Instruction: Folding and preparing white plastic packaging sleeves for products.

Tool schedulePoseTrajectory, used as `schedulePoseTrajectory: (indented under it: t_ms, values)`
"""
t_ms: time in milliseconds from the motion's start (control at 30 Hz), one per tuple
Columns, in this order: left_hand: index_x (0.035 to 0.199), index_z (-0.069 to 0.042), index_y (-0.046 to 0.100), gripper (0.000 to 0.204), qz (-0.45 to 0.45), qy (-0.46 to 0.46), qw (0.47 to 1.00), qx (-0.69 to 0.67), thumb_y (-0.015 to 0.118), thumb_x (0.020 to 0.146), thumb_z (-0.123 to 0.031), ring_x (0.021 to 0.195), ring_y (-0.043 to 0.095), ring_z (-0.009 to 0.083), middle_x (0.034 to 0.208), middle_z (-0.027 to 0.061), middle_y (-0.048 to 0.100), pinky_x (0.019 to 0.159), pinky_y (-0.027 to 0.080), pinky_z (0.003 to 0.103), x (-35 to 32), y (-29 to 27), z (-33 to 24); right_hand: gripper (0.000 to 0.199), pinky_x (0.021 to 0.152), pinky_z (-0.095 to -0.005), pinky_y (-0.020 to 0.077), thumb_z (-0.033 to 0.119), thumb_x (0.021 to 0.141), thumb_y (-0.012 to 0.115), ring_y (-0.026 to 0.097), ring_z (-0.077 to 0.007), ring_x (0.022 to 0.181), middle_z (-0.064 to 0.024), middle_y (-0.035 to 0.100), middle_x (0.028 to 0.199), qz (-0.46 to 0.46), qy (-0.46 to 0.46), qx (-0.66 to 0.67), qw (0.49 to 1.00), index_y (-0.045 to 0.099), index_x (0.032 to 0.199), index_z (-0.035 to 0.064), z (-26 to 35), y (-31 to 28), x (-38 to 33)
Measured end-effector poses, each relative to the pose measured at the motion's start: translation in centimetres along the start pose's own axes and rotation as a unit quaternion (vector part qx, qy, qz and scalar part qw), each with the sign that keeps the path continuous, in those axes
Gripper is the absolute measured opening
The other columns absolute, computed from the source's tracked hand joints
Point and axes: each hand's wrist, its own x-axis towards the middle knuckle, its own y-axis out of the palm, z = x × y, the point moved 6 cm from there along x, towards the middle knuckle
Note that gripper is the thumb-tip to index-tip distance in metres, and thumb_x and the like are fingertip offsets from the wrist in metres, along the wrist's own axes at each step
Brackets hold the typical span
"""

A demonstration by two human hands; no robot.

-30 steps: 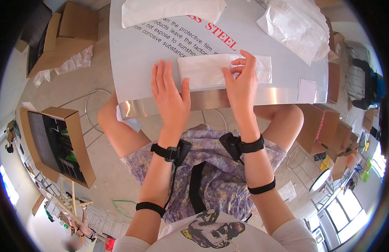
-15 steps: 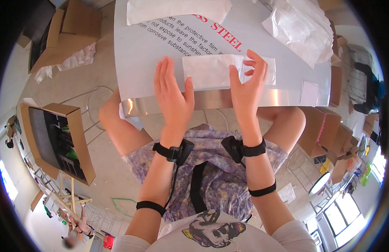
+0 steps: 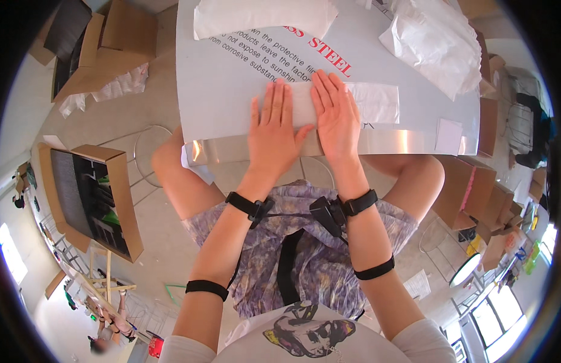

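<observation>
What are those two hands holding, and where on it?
Nothing is gripped: the left hand and right hand lie flat, palms down, on the left half of a white folded sheet.

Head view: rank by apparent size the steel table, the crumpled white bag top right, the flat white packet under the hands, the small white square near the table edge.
1. Steel table
2. Crumpled white bag
3. Flat white packet, partly covered by both hands
4. Small white square

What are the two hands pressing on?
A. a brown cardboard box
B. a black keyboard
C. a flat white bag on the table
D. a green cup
C. The left hand and the right hand lie flat, palms down and side by side, on the flat white bag that rests on the grey table.
</observation>
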Motion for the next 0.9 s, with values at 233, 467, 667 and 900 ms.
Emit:
schedulePoseTrajectory:
  t_ms: [233, 467, 667, 900]
  values:
    - [0.151, 0.008, 0.023, 0.085, -0.031, -0.116, 0.992, 0.036, 0.054, 0.096, -0.048, 0.149, 0.021, 0.0362, 0.160, 0.0223, 0.024, 0.119, 0.016, 0.054, -0.6, -0.1, 2.0, 0.053, 0.117, -0.0403, 0.0351, 0.025, 0.107, 0.045, 0.039, -0.0333, 0.140, -0.0279, 0.039, 0.148, 0.000, -0.016, 0.017, 1.000, 0.029, 0.143, -0.0116, -0.1, -0.4, 0.6]
    - [0.152, 0.006, 0.023, 0.080, 0.037, 0.015, 0.998, 0.051, 0.054, 0.097, -0.043, 0.150, 0.019, 0.0348, 0.161, 0.0213, 0.023, 0.120, 0.015, 0.052, -0.4, -0.1, 0.2, 0.054, 0.115, -0.0389, 0.0371, 0.026, 0.105, 0.048, 0.043, -0.0316, 0.138, -0.0260, 0.042, 0.145, -0.019, -0.014, 0.037, 0.999, 0.031, 0.142, -0.0102, -0.4, -1.1, 1.2]
    - [0.142, -0.001, 0.044, 0.052, -0.119, -0.014, 0.984, -0.134, 0.057, 0.097, -0.022, 0.135, 0.044, 0.0334, 0.144, 0.0190, 0.048, 0.112, 0.033, 0.046, 1.5, -4.9, 4.0, 0.042, 0.096, -0.0295, 0.0451, 0.022, 0.104, 0.052, 0.058, -0.0219, 0.116, -0.0160, 0.057, 0.132, 0.049, 0.048, 0.002, 0.998, 0.044, 0.138, -0.0008, 4.8, 1.6, -1.3]
    - [0.109, -0.002, 0.064, 0.023, -0.172, -0.151, 0.965, -0.128, 0.065, 0.087, -0.010, 0.104, 0.064, 0.0317, 0.109, 0.0154, 0.067, 0.092, 0.049, 0.040, 12.0, -6.3, 17.7, 0.027, 0.085, -0.0279, 0.0472, 0.016, 0.101, 0.054, 0.061, -0.0127, 0.092, -0.0075, 0.068, 0.107, 0.135, 0.118, -0.162, 0.970, 0.058, 0.124, 0.0013, 8.4, -1.7, -6.9]
